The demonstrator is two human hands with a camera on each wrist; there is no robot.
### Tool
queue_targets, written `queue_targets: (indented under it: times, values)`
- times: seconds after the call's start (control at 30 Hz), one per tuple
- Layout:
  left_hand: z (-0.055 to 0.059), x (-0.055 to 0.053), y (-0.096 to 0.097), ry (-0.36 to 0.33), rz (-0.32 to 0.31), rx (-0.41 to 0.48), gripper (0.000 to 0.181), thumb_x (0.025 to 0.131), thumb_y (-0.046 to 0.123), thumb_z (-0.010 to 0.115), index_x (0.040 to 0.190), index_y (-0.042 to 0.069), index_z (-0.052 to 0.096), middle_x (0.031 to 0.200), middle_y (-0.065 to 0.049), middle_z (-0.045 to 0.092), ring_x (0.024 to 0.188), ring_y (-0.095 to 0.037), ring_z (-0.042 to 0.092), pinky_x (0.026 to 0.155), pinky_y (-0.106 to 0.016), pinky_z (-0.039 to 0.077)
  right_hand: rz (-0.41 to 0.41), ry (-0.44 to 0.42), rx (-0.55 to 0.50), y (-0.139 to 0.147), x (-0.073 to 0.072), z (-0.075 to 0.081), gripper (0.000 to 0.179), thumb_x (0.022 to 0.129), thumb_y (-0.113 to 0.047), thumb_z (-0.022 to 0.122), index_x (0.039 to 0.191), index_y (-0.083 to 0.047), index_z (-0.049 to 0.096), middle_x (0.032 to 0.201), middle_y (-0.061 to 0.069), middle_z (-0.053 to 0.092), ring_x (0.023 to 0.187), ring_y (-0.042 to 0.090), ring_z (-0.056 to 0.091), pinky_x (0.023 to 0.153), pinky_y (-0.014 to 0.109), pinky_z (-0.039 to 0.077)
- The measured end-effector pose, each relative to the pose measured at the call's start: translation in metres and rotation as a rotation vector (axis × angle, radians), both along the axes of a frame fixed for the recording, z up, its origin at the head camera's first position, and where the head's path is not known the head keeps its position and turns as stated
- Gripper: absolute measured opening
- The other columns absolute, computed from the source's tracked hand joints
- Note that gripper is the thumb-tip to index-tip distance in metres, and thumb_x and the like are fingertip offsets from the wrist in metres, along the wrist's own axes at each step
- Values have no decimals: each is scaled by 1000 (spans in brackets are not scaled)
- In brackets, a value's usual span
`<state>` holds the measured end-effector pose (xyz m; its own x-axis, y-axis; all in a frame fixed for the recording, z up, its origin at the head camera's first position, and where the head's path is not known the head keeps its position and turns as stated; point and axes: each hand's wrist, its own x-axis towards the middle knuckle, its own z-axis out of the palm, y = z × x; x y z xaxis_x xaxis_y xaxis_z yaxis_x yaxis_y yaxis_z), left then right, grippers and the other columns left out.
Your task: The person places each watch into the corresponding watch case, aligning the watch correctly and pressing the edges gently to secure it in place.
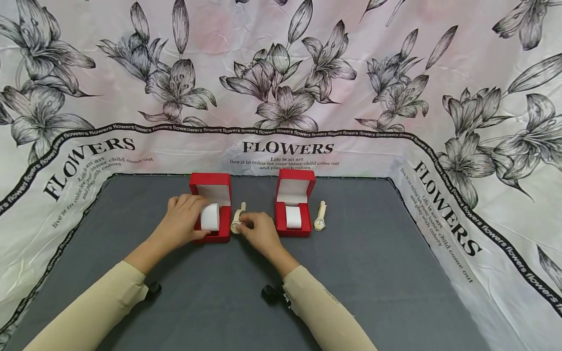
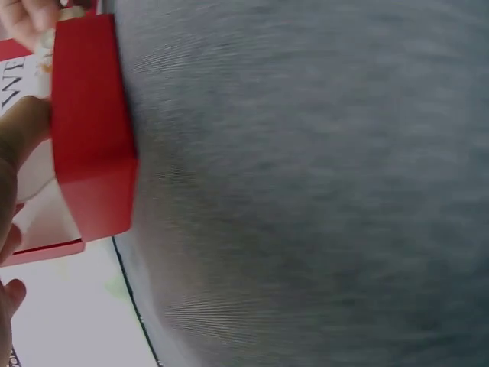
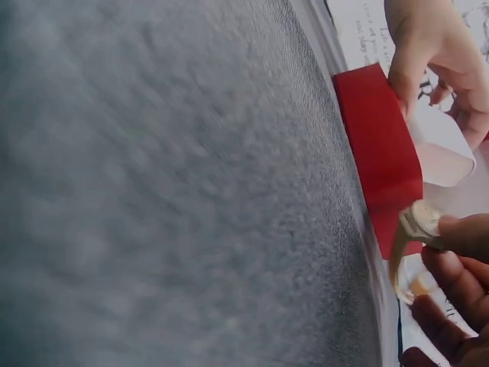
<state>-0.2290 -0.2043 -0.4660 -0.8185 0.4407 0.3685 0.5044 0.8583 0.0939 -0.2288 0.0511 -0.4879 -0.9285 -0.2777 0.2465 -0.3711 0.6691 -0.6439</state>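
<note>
At the left red watch box (image 1: 224, 224), lid up, my left hand (image 1: 186, 217) holds the white watch cushion (image 1: 210, 217) between thumb and fingers. The cushion sits tilted inside the box. In the right wrist view, the left thumb (image 3: 405, 80) lies at the box's front rim, with the fingers on the cushion's far side. Just right of this box, my right hand (image 1: 261, 234) pinches a cream-strapped wristwatch (image 1: 235, 225). Seen from the right wrist, the watch (image 3: 420, 218) is between thumb and forefinger, its strap hanging down.
A second red watch box (image 1: 281, 226) stands with its lid raised and a white cushion (image 1: 293, 217) in it. Right of that lies another cream wristwatch (image 1: 320, 217). A grey cloth (image 1: 373, 273) covers the table, backed by a flower-printed curtain (image 1: 184, 146).
</note>
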Motion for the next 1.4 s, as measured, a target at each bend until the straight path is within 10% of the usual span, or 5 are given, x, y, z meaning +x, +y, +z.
queue_targets:
  times: [0.27, 0.93, 1.4]
  values:
    - [-1, 9, -2, 90, 48, 98, 85, 63, 30, 97, 130, 1, 54, 128, -19, 58, 119, -38, 48, 96, -58, 33, 36, 43, -107, 5, 5, 9, 22, 92, -17, 77, 112, -10, 78, 96, 0, 76, 97, 17, 63, 87, 33, 52]
    - [38, 42, 16, -55, 3, 193, 80, 68, 29, 93, 134, 8, 55, 133, -15, 57, 124, -36, 45, 96, -61, 32, 56, -118, -308, 51, 34, 31, 21, 93, -18, 76, 114, -12, 75, 100, 2, 69, 106, 37, 62, 94, 57, 50]
    - [36, 71, 41, -64, -42, 221, 79, 71, 30, 92, 139, 13, 56, 134, -9, 58, 126, -31, 45, 101, -58, 30, 47, -153, -361, 87, 62, 43, 23, 92, -17, 77, 115, -15, 75, 102, 0, 70, 93, 16, 65, 87, 33, 56]
